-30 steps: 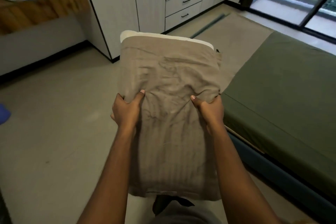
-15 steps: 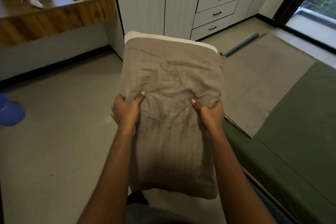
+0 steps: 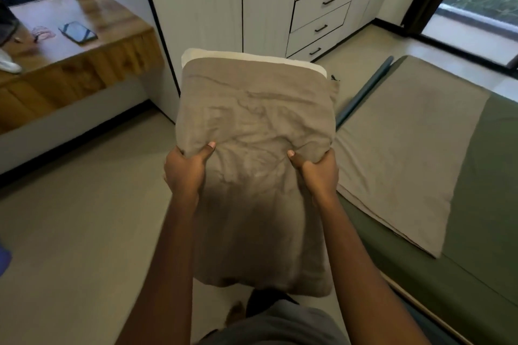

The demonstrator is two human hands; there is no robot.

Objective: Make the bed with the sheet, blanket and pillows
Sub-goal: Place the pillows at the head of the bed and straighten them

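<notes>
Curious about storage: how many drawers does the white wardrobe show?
3, stacked one above another: top drawer, middle drawer, bottom drawer just beyond the pillow. Others may be hidden behind it.

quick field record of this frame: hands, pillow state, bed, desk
left hand: grips pillowcase, left edge
right hand: grips pillowcase, right edge
pillow: white end protrudes from the case's far opening
bed: at right, covered by green sheet
on bed: flat taupe cloth
desk: at left, phone on it

We log: white pillow (image 3: 252,56), top edge showing from creased taupe pillowcase (image 3: 258,109), upright beside the bed (image 3: 361,95); green sheet (image 3: 490,204) spread there, flat taupe cloth (image 3: 406,148) atop.
</notes>
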